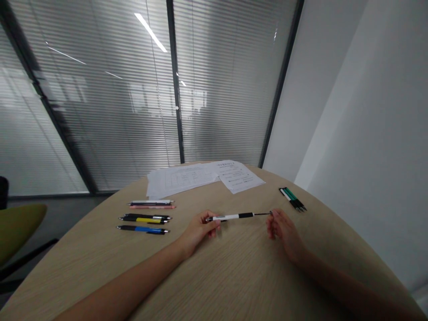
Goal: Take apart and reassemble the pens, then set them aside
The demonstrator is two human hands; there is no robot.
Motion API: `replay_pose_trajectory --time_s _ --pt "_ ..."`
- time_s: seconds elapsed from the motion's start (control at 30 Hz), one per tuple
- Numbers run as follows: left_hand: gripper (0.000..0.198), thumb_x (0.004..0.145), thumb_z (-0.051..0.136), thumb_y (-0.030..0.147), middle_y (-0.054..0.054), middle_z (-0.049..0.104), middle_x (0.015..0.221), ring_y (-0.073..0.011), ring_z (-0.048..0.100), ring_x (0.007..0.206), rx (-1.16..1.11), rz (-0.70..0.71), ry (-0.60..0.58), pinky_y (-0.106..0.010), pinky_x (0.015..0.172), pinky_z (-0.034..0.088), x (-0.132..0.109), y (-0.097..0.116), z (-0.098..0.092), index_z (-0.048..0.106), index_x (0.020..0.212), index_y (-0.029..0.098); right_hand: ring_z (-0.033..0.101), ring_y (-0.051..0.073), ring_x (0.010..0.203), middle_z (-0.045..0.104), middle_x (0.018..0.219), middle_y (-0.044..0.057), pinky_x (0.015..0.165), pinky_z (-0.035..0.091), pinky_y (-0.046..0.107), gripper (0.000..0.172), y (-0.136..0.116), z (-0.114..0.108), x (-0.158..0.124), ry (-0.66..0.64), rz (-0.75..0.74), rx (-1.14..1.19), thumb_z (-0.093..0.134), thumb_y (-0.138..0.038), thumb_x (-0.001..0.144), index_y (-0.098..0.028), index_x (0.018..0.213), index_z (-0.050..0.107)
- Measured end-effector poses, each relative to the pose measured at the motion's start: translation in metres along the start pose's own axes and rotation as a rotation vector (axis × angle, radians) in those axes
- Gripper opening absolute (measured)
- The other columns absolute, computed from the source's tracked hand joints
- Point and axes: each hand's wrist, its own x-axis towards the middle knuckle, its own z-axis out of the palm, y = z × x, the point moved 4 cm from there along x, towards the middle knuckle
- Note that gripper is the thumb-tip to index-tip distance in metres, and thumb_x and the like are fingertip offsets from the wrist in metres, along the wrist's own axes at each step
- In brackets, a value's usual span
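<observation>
The person's left hand [201, 228] is closed in a pinch on the white end of a white-and-black retractable pen [234, 216], and the pen lies level, just above the wood-grain surface [100, 267], between the two hands. The right hand [285, 235] is well apart from the left, its curled fingertips [271, 217] meeting the thin dark shaft at the pen's far end and seeming to pinch it, though how firmly is too small to tell. The pen should handle as a light, stiff object, its smooth barrel perhaps a little slippery, and the slender shaft looks like the most delicate part, likely to bend under sideways force. The black band [245, 215] mid-barrel and the white body look like the surest places to take hold. Farther up the surface, a black-and-yellow pen [144, 219] and a blue-and-black pen [142, 229] lie side by side with a pink-and-white pair of pens [151, 204] beyond them. A bundle of green-and-black pens [292, 199] lies off to the right, near loose printed sheets [203, 177].
</observation>
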Motion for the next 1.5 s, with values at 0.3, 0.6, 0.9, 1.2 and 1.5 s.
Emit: replay_pose_trajectory --time_s 0.3,0.6,0.9,1.2,1.5 --pt "0.027 0.058 0.067 0.033 0.003 0.055 0.057 -0.0065 0.044 0.043 -0.014 -0.002 0.021 -0.019 0.045 0.031 -0.001 0.002 0.000 0.054 0.072 0.014 0.044 0.011 0.041 0.048 0.055 -0.003 0.039 0.033 0.024 0.034 0.004 0.000 0.001 -0.009 0.016 -0.010 0.046 -0.054 0.073 -0.021 0.067 0.039" --pt "0.026 0.059 0.066 0.033 0.003 0.055 0.056 -0.0060 0.043 0.043 -0.037 0.002 0.025 -0.019 0.044 0.030 -0.002 0.002 0.000 0.055 0.071 0.013 0.044 0.010 0.043 0.048 0.057 -0.003 0.042 0.035 0.024 0.028 -0.001 0.001 -0.002 -0.017 -0.026 -0.130 0.046 -0.048 0.074 -0.020 0.070 0.043" --pt "0.027 0.057 0.068 0.033 0.003 0.054 0.055 -0.0059 0.043 0.043 -0.057 0.006 0.030 -0.019 0.044 0.030 -0.002 0.001 0.000 0.053 0.069 0.014 0.044 0.010 0.044 0.049 0.059 -0.002 0.042 0.035 0.024 0.026 -0.001 0.002 -0.002 -0.031 -0.058 -0.186 0.042 -0.045 0.077 -0.020 0.071 0.043" --pt "0.027 0.057 0.067 0.033 0.003 0.054 0.054 -0.0059 0.042 0.042 -0.058 -0.017 0.033 -0.019 0.044 0.030 -0.001 0.001 0.000 0.053 0.070 0.014 0.042 0.010 0.042 0.048 0.055 -0.004 0.041 0.032 0.024 0.017 0.011 0.000 0.003 -0.020 -0.068 -0.359 0.052 -0.037 0.069 -0.021 0.070 0.047" --pt "0.026 0.058 0.067 0.031 0.003 0.055 0.054 -0.0062 0.043 0.043 -0.068 -0.016 0.034 -0.019 0.044 0.030 -0.002 0.001 0.000 0.053 0.071 0.014 0.046 0.015 0.050 0.050 0.053 -0.002 0.050 0.033 0.028 0.004 -0.002 0.003 -0.002 -0.014 -0.240 -0.790 0.055 -0.025 0.064 -0.023 0.064 0.052"
